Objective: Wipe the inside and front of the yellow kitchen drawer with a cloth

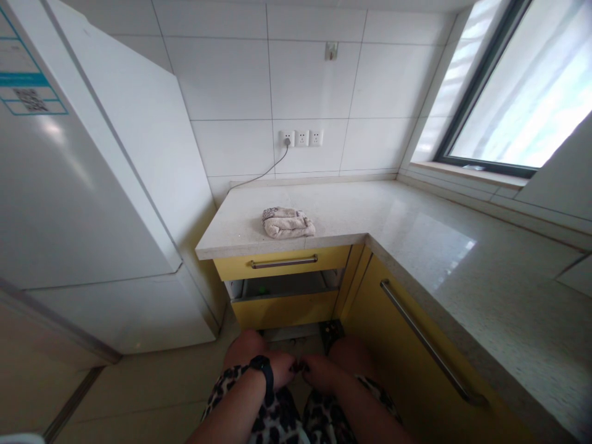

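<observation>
My left hand (281,368), with a black watch (263,370) on its wrist, rests low in front of me between my knees. Its fingers are curled in, and nothing shows in them. Close beside it is my right hand (318,373), also with curled fingers and nothing visible in it. The fingertips of both hands meet or nearly meet. Beyond them is a yellow lower drawer (287,310), pulled out a little, with a dark inside and a small green spot in it. Above it, a yellow upper drawer (282,264) with a metal handle (284,262) is closed.
A folded beige cloth (287,224) lies on the pale countertop (351,209). A white fridge (92,185) stands at the left. On the right, a yellow cabinet door (393,345) has a long metal handle (430,342). A plug with a cord (268,171) sits in the wall sockets (302,138).
</observation>
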`<state>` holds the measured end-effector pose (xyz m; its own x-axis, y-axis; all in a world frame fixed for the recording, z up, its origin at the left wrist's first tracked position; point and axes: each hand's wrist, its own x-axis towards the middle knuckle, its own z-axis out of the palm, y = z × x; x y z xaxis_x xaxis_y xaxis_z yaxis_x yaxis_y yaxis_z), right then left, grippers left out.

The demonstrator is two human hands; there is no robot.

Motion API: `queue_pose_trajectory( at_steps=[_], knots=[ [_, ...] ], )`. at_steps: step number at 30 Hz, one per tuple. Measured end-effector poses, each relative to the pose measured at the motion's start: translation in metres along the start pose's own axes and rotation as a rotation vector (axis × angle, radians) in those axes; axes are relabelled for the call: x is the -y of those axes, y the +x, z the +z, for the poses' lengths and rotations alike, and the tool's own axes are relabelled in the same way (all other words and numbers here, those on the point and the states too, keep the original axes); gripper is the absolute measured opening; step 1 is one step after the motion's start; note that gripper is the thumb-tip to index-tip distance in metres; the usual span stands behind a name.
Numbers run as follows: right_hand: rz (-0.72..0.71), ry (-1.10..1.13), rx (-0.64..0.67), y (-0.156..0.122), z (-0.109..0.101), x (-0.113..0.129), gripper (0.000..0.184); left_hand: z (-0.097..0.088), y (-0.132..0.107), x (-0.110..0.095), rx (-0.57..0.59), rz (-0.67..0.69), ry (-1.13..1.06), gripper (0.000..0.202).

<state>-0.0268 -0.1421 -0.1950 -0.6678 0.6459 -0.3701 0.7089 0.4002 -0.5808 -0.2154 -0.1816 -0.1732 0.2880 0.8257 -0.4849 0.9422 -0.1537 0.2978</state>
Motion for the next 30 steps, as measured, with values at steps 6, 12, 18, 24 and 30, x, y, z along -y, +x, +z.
queue_pose_trajectory(
  at_steps=[6, 12, 18, 24, 30],
  knots=[
    [0.004, 0.002, 0.002, -0.0017, -0.0017, 0.0028, 0.041, -0.0019, -0.0023, -0.0007, -0.009, 0.004, 0.0, 0.038],
    [-0.004, -0.003, 0.002, -0.0016, -0.0022, 0.0031, 0.041, -0.0041, -0.0043, -0.0023, -0.003, 0.001, 0.004, 0.037],
    [-0.004, -0.004, 0.006, -0.0006, -0.0014, 0.0011, 0.041, -0.0045, -0.004, -0.0028, -0.001, 0.002, 0.011, 0.037],
    [0.002, 0.003, -0.001, -0.0014, -0.0018, 0.0033, 0.042, -0.0007, -0.0012, -0.0006, -0.001, -0.005, 0.014, 0.037],
    [-0.006, 0.023, -0.002, -0.0044, -0.0061, 0.008, 0.04, 0.0019, 0.0003, 0.0023, 0.001, 0.003, -0.001, 0.038]
  ],
)
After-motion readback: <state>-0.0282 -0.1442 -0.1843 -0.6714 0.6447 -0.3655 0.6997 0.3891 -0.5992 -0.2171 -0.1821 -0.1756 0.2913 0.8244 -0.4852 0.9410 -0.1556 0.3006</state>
